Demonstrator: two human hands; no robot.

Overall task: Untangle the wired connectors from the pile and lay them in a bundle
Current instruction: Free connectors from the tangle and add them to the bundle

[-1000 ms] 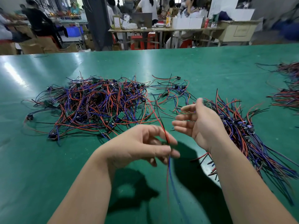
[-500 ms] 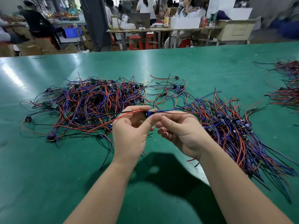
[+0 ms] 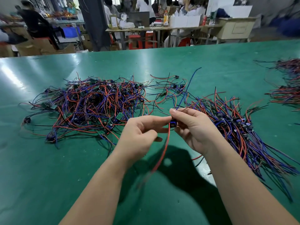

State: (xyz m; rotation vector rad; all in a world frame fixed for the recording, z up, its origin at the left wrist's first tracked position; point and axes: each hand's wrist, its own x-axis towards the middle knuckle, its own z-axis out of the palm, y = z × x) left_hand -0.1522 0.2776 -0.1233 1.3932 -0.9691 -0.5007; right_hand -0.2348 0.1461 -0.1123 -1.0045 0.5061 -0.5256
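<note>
Head view, connector: one connector (image 3: 173, 124) is held above the counter (image 3: 162, 62) between both hands, as it was half a second ago. Its red wire (image 3: 164, 148), then drawn sideways towards the pile, is now seen hanging straight down. Its blue wire (image 3: 186, 90), then stretched out to the right, is now stood upward.
Change in the hands: a second ago they were apart, with wires pinched in the left alone; they are now brought together just left of the bundle.
Left hand (image 3: 141, 132): closed on the connector, whose left side is pinched by thumb and forefinger; the other fingers are curled towards the palm.
Right hand (image 3: 193, 127): closed on the connector from the right, with the forefinger arched over its top, where the blue wire comes out.
Pile (image 3: 90, 103): a tangle of red, blue and black wires with small green boards is spread on the counter left of the hands, apart from them.
Bundle (image 3: 235, 127): laid wires with their connectors grouped together are found just right of the right hand, their ends fanned towards the near right.
Further heaps (image 3: 289, 88): cut off by the right edge.
Hard to make out: the connector is largely covered by fingertips; the lower end of the red wire is blurred; part of the bundle is hidden behind the right forearm.
</note>
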